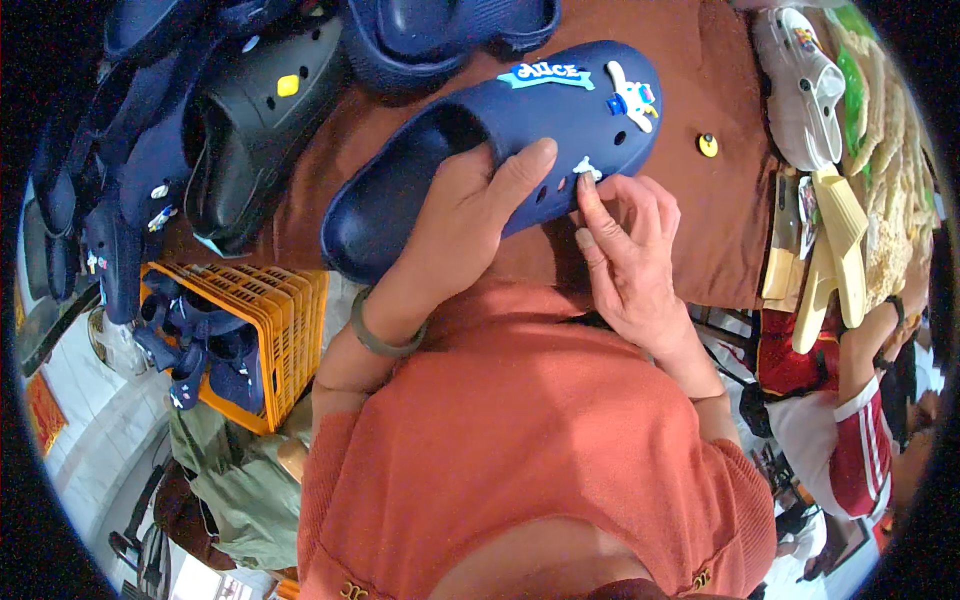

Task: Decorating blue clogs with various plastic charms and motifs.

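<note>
My left hand (462, 222) grips a navy clog (530, 115), its fingers inside the foot opening and its thumb lying on the upper. The toe points to the upper right. With its index fingertip, my right hand (638, 250) touches a small white shoe charm (587, 166) at the clog's near side; the thumb is bent below it. Farther up the same upper sit a blue and white lettered charm (545, 75) and a white long-eared figure charm (632, 97). Several vent holes show around them. Whatever lies under the clog is hidden.
A brown cloth (690, 230) covers the table, with a round yellow charm (708, 146) on it. A black clog (262, 130) and several navy clogs lie left. An orange crate (300, 330) holds more clogs. At right are a white clog (800, 90) and cream slippers (838, 245), near another person's arm.
</note>
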Available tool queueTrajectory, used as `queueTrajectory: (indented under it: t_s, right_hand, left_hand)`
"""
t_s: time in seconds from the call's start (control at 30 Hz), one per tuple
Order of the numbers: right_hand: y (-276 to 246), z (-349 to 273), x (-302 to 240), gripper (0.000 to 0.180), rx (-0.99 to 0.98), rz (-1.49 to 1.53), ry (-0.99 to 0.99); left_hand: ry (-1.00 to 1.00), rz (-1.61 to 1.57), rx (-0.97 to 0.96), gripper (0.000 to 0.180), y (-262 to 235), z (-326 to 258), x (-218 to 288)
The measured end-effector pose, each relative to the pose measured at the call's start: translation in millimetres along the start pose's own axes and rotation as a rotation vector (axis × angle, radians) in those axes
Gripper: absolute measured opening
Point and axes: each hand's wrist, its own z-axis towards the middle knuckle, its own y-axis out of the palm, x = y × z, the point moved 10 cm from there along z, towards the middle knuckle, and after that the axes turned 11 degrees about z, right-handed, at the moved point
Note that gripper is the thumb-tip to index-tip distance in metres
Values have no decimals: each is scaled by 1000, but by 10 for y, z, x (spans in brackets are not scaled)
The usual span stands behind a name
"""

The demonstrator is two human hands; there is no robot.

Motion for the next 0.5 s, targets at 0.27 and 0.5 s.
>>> queueTrajectory:
  t_s: [0.27,0.5]
  right_hand:
    - [89,-30,-96,60,12,-163,-14]
    - [102,10,-92,60,36,-192,-43]
  left_hand:
    - [-160,-128,27,31,0,-36,-111]
    - [-153,-116,45,30,-11,-18,-97]
